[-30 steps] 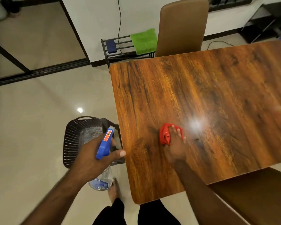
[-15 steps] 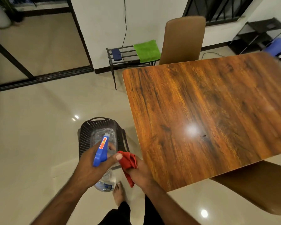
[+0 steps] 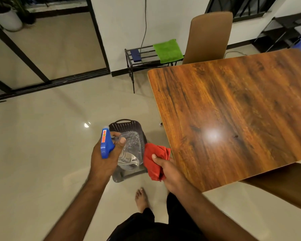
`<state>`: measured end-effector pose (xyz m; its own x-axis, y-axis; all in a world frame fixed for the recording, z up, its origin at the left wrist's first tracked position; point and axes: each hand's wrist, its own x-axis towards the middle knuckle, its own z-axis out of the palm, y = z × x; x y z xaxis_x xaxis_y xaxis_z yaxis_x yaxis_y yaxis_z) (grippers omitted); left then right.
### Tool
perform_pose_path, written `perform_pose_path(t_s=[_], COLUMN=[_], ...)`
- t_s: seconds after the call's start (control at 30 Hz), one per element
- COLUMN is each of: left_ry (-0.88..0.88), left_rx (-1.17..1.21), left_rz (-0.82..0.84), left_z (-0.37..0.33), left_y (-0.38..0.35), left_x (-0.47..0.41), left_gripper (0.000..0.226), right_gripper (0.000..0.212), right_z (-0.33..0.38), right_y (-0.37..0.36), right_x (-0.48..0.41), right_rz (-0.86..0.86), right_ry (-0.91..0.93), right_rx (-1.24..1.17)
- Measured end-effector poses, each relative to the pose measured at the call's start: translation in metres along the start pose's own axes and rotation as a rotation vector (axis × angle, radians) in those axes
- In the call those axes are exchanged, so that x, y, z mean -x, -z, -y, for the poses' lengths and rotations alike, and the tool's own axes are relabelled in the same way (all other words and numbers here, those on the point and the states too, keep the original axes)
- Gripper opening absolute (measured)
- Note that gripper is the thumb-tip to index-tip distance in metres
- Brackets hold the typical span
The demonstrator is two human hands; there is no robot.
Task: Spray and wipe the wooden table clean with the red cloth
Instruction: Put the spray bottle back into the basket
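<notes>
Cloth (image 3: pixel 154 159), red and bunched, sits in the right hand (image 3: pixel 170 173), off the bench (image 3: pixel 233 110) and just beside its near left corner. The thumb presses on top and the fingers curl underneath, pinching the folds; most of the fabric bulges ahead of the thumb. Just to its left, the left hand (image 3: pixel 105 159) grips the spray bottle (image 3: pixel 106 145), fingers (image 3: pixel 115 135) wrapped round the neck below the blue trigger head. A dark basket (image 3: pixel 127 125) stands on the floor beneath both hands, a bare foot (image 3: pixel 141 199) near it. A small dark speck (image 3: pixel 236 136) marks the bench beside the lamp glare. A brown chair (image 3: pixel 209 35) stands at the far edge.
</notes>
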<state>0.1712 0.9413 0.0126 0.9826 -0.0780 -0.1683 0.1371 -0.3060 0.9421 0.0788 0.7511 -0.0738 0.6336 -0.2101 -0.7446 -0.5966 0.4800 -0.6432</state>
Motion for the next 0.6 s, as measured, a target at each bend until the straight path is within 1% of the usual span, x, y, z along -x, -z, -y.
perform_pose_path(t_s=[0.1,0.27,0.37,0.47,0.5,0.6], left_ry=[-0.022,-0.017,0.019,0.084,0.105,0.172], left_rx=[0.038,0.027,-0.005,0.016,0.009,0.020], left_rz=[-0.063,-0.124,-0.098,-0.054,-0.040,-0.006], left_z=[0.012,0.053,0.090,0.132,0.144,0.180], left_y=[0.001,-0.017,-0.037,-0.058,-0.064,-0.075], left_x=[-0.012,-0.043,-0.060,-0.074,-0.077,-0.077], left_gripper=[0.027,0.035,0.033,0.044,0.047,0.051], right_gripper=[0.036,0.028,0.036,0.046,0.046,0.037], right_z=[0.003,0.009,0.009,0.011,0.012,0.014], right_y=[-0.010,-0.005,0.003,0.011,0.014,0.021], right_x=[-0.005,-0.020,-0.029,-0.032,-0.032,-0.027], right_rz=[0.007,-0.044,-0.099,-0.122,-0.123,-0.118], right_ry=[-0.009,-0.008,-0.019,-0.010,-0.009,-0.027], right_rx=[0.030,0.022,0.010,0.015,0.021,0.013])
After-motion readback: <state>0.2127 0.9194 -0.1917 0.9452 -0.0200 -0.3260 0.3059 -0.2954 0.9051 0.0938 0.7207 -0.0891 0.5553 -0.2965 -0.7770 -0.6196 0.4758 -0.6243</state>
